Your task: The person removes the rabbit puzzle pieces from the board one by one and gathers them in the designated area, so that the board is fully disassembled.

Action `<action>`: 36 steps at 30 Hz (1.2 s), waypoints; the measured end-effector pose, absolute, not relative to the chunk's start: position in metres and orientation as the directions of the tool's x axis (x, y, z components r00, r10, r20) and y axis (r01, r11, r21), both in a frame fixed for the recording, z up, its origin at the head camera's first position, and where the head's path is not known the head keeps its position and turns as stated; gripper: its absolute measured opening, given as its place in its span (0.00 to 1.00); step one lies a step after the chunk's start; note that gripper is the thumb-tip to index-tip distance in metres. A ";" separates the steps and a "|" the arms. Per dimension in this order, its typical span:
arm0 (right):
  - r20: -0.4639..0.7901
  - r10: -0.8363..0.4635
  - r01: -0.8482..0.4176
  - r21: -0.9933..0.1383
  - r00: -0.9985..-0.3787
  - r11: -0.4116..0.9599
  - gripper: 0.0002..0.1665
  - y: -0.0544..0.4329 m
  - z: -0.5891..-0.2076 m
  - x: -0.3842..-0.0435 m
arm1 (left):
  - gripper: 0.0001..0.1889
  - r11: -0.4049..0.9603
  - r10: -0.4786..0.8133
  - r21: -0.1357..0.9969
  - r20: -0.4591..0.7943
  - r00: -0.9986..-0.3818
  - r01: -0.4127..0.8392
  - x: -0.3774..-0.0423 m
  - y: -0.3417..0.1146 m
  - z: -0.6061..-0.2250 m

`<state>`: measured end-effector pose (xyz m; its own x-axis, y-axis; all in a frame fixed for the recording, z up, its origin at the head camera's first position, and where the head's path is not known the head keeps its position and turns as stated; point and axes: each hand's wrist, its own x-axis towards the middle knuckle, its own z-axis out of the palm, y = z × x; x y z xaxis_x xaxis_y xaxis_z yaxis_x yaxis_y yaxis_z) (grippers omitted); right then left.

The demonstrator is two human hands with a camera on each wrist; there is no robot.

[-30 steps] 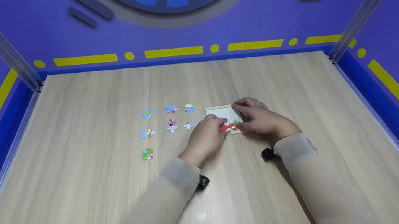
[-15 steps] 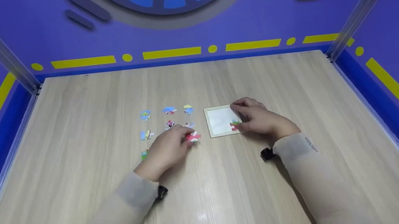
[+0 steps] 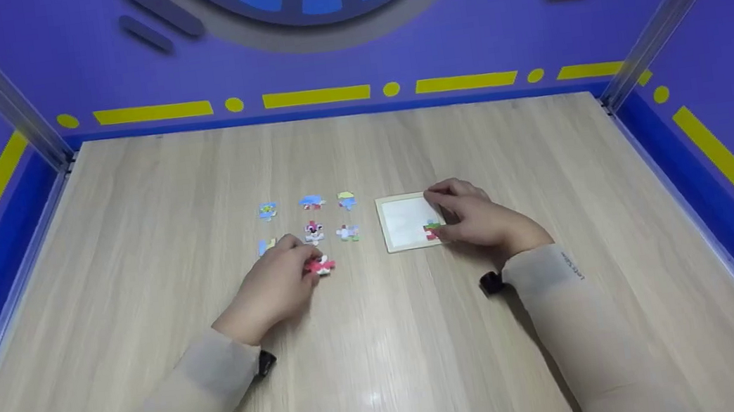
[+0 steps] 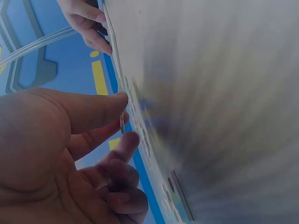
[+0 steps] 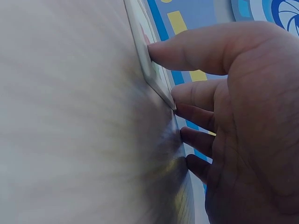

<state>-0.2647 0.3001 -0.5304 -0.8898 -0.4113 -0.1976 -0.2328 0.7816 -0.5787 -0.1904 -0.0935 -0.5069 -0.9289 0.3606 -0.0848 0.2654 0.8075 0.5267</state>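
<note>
Between thumb and fingers my left hand (image 3: 271,282) pinches a red-and-white jigsaw piece (image 3: 322,266), low over the table left of the tray. In the left wrist view the piece (image 4: 122,123) shows edge-on at the fingertips. The right hand (image 3: 489,218) holds the shallow puzzle tray (image 3: 381,227) at its right side, thumb over the rim and fingers along the outer edge. Inside the tray's lower right corner lies a green-and-red jigsaw piece (image 3: 431,231), partly under the thumb. The right wrist view shows the tray's corner (image 5: 148,80) beside the thumb.
Loose jigsaw pieces lie in rows left of the tray, among them a blue-and-yellow one (image 3: 346,199), an animal-face one (image 3: 314,231) and a pale one (image 3: 347,232). The left hand hides others. Blue walls (image 3: 178,68) enclose the wooden tabletop (image 3: 134,265).
Carrying the red-and-white jigsaw piece, the left hand has moved out of the tray and leftward to the loose pieces. The right hand has stayed on the tray.
</note>
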 end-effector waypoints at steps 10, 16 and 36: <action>-0.205 -0.389 -0.205 -0.589 -0.898 0.782 0.52 0.299 -0.529 -0.263 | 0.16 0.818 0.360 0.513 -0.102 -0.927 0.261 -0.192 -0.097 -0.509; -0.204 -0.392 -0.210 -0.585 -0.897 0.784 0.52 0.300 -0.529 -0.263 | 0.17 0.823 0.361 0.509 -0.126 -0.924 0.252 -0.192 -0.098 -0.509; -0.214 -0.407 -0.216 -0.586 -0.888 0.781 0.52 0.302 -0.529 -0.263 | 0.25 0.708 0.382 0.658 -0.054 -0.922 0.255 -0.188 -0.054 -0.477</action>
